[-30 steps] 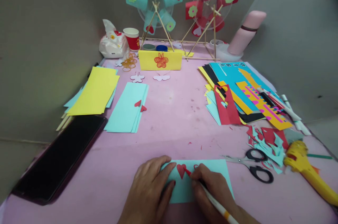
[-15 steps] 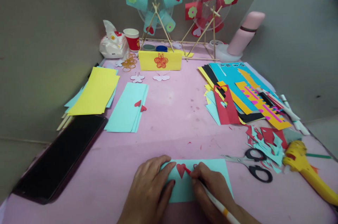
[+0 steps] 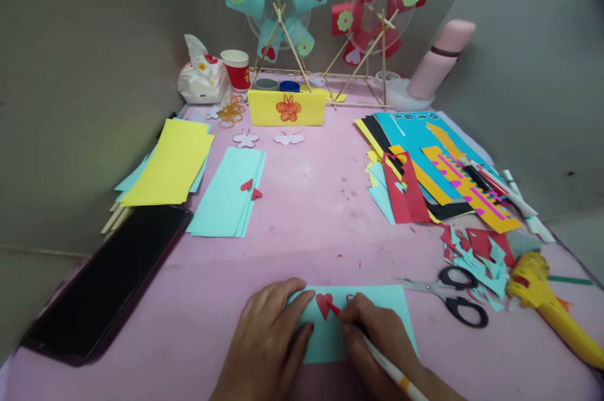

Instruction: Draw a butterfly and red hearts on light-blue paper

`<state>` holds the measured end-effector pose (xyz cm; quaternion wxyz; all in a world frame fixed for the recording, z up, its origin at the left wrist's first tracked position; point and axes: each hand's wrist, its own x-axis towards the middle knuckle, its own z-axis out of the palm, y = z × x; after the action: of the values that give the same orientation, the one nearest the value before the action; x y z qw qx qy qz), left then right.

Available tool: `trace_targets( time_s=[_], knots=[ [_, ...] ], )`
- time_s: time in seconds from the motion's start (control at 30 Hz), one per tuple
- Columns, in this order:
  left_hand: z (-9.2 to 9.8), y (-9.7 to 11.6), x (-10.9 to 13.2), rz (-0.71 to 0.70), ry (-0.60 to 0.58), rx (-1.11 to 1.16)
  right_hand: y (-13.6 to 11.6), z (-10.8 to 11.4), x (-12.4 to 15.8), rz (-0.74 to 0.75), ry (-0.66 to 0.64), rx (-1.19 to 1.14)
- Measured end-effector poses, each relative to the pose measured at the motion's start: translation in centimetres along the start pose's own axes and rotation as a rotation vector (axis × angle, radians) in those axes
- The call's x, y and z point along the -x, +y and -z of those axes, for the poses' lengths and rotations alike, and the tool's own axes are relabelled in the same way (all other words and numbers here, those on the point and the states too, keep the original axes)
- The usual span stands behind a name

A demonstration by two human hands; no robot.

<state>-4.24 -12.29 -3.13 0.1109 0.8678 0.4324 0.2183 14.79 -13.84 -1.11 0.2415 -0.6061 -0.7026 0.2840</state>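
A light blue sheet of paper [image 3: 325,347] lies flat at the near edge of the pink table. On it is a solid red heart [image 3: 324,305], and part of a red outline shows to its right, mostly behind my fingers. My left hand [image 3: 271,338] rests on the sheet's left side with fingers stretched out. In my right hand [image 3: 377,338] is a white marker [image 3: 389,366] with a red tip, which touches the heart's right side. Scissors [image 3: 443,291] with black handles lie just right of the sheet, their blade tips close to its corner.
On the right lie paper scraps [image 3: 481,262], a yellow glue gun [image 3: 542,300] and coloured sheets [image 3: 410,130]. A phone [image 3: 113,281], yellow paper [image 3: 170,162] and light blue strips [image 3: 226,193] are on the left. Two paper pinwheels [image 3: 278,11], a cup [image 3: 236,70] and a pink bottle [image 3: 441,61] stand behind.
The marker tip has shifted slightly left, from the heart's right edge onto its red area. My left hand and the sheet look unchanged.
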Motion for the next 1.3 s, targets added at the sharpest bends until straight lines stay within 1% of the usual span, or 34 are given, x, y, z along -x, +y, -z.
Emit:
trace_targets(
  time_s=[0.2, 0.33, 0.5, 0.63, 0.73, 0.83, 0.9, 0.97, 1.07, 1.13, 1.2, 1.3],
  knots=[
    [0.0, 0.0, 0.0, 0.019, -0.024, 0.006, -0.1, -0.2, -0.1, 0.002, 0.012, 0.02],
    [-0.1, 0.0, 0.0, 0.028, -0.022, 0.002, 0.2, -0.4, 0.2, -0.006, 0.053, -0.05],
    [0.0, 0.0, -0.1, 0.025, 0.003, -0.013, 0.6, -0.5, 0.7, -0.079, 0.182, -0.255],
    [0.1, 0.0, -0.2, 0.01, 0.005, -0.024, 1.1, -0.2, 1.0, -0.141, 0.339, -0.499],
    [0.2, 0.0, -0.1, 0.026, -0.006, -0.034, 1.5, 0.1, 0.7, -0.19, 0.477, -0.693],
    [0.3, 0.0, 0.0, 0.05, -0.001, -0.051, 1.8, 0.3, 0.0, -0.249, 0.555, -0.861],
    [0.3, 0.1, 0.0, 0.057, 0.012, -0.061, 1.8, 0.5, -0.4, -0.278, 0.556, -0.902],
    [0.4, 0.2, 0.1, 0.068, 0.033, -0.067, 1.9, 0.7, -0.7, -0.294, 0.515, -0.882],
    [0.7, 0.3, 0.3, 0.095, 0.065, -0.09, 2.1, 1.2, -0.4, -0.317, 0.387, -0.796],
    [0.9, 0.4, 0.4, 0.084, 0.079, -0.118, 2.4, 1.5, 0.2, -0.325, 0.316, -0.735],
    [1.1, 0.5, 0.3, 0.03, 0.093, -0.144, 2.7, 1.8, 0.9, -0.309, 0.279, -0.688],
    [1.0, 1.4, -0.2, -0.124, 0.104, -0.161, 3.1, 1.9, 1.8, -0.281, 0.293, -0.656]
  ],
)
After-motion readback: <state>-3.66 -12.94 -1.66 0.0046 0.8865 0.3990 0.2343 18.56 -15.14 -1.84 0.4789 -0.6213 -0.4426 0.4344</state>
